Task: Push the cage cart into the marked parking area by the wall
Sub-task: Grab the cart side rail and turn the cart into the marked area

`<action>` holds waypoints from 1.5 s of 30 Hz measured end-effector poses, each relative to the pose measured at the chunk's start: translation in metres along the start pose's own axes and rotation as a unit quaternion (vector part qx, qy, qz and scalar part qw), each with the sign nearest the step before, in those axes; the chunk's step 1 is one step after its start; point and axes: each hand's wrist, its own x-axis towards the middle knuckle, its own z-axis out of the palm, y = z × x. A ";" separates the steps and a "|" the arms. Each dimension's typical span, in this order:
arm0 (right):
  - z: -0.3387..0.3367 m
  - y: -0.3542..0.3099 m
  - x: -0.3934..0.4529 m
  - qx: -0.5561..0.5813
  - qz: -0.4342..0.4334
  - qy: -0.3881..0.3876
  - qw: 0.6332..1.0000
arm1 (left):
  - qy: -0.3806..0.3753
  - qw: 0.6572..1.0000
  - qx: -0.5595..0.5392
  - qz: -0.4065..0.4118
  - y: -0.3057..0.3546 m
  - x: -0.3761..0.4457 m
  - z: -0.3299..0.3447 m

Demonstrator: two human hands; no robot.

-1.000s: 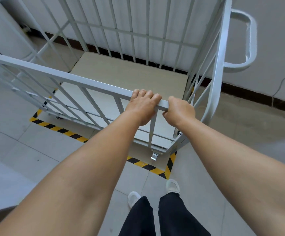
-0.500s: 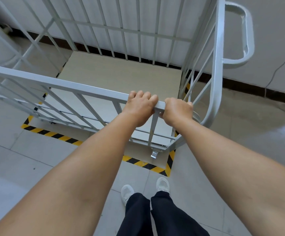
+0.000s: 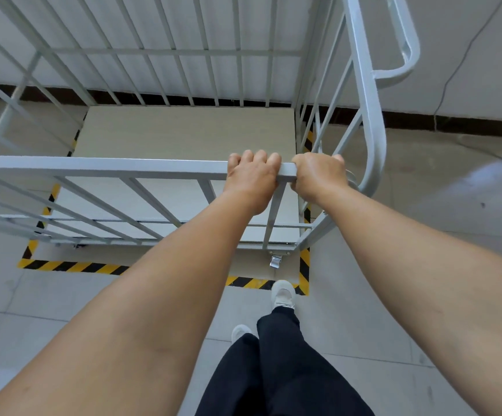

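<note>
Landmark: the black-and-yellow hazard tape that frames the parking bay on the floor; every place below is given against it.
Cage cart: the white steel cage cart stands inside the tape, its beige deck between the left and right stripes, its far side close to the wall and dark skirting.
Near edge: the cart's lower frame and a small metal latch sit just inside the front stripe, with a strip of bare floor between.
Left hand: the left hand grasps the top rail, fingers wrapped over it from above.
Right hand: the right hand clenches the same rail just beside the left, at the corner by the curved side handle.
Person: one white shoe touches the outside of the front stripe.
Step in hand: apparently the closing part of the push, squaring the cart within the bay.
Next move: judging by the stripes, little or no forward travel is left; a light nudge to even the side gaps, then both hands let go. Whether the far wheels are inside the tape cannot be told.
</note>
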 end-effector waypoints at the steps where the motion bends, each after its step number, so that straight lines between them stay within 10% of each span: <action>1: 0.000 0.000 0.000 0.003 0.001 -0.001 1.000 | -0.001 1.000 -0.001 0.000 0.000 0.000 0.000; 45: -0.004 0.005 -0.004 0.007 -0.032 -0.002 0.999 | -0.022 1.000 -0.011 -0.002 0.001 0.002 -0.005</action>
